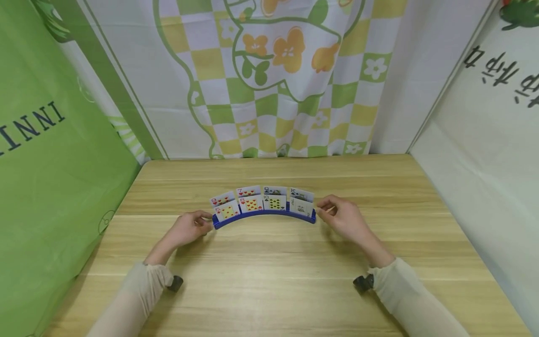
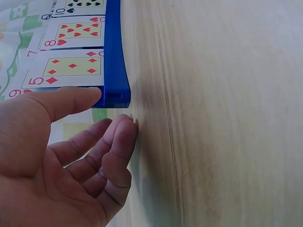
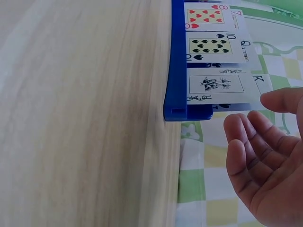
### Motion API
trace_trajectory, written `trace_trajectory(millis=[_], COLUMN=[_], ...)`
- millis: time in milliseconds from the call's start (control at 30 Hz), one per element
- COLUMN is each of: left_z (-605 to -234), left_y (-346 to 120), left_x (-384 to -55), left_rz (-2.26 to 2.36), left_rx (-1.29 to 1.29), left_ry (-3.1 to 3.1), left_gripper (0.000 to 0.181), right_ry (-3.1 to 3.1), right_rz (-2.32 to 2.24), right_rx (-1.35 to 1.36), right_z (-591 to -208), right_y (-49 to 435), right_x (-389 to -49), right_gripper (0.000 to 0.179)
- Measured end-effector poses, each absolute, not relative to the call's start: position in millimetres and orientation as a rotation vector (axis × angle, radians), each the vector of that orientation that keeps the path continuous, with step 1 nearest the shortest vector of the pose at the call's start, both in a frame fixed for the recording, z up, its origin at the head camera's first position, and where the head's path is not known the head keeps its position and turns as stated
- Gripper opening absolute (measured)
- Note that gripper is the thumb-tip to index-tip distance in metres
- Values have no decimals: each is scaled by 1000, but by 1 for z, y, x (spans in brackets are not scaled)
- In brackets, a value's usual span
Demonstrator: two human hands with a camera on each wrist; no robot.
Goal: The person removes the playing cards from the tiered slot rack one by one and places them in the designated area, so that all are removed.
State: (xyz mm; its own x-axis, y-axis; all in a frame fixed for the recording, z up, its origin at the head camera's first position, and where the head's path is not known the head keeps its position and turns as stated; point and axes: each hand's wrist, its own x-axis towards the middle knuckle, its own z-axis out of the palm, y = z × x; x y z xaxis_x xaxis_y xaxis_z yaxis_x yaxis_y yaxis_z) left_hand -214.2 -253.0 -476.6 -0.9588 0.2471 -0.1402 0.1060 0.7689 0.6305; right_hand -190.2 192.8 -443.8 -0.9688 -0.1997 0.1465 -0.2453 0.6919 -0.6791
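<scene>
A curved blue card holder (image 1: pixel 265 213) stands mid-table with playing cards upright in two rows. In front are a five of diamonds (image 2: pixel 72 66), an eight of hearts (image 2: pixel 78 31), a ten of spades (image 3: pixel 209 47) and a joker (image 3: pixel 215 85). Behind them show a nine, a seven, a queen and a king (image 1: pixel 301 193). At the holder's left end is my left hand (image 1: pixel 191 228), its thumb tip against the end and its other fingers loosely bent. Beside the right end, my right hand (image 1: pixel 343 216) has relaxed fingers, seemingly just apart from the holder and the cards.
The wooden table (image 1: pixel 261 281) reaches back to a patterned curtain (image 1: pixel 286 93). A green cloth (image 1: pixel 54 187) hangs along the left side and a white one (image 1: pixel 476 154) along the right. Each wrist wears a small black camera (image 1: pixel 175 283).
</scene>
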Motion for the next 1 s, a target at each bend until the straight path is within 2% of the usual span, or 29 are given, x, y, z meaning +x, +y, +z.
trace_trajectory(millis=[1000], left_z=[-484], left_y=[-244], left_x=[-212], left_rz=[1042], left_rx=[213], left_ry=[2698], left_gripper=[45], right_ry=[-2825], right_rz=[1273], right_rx=[257], right_z=[-446], right_y=[178], right_x=[-195], right_gripper=[18])
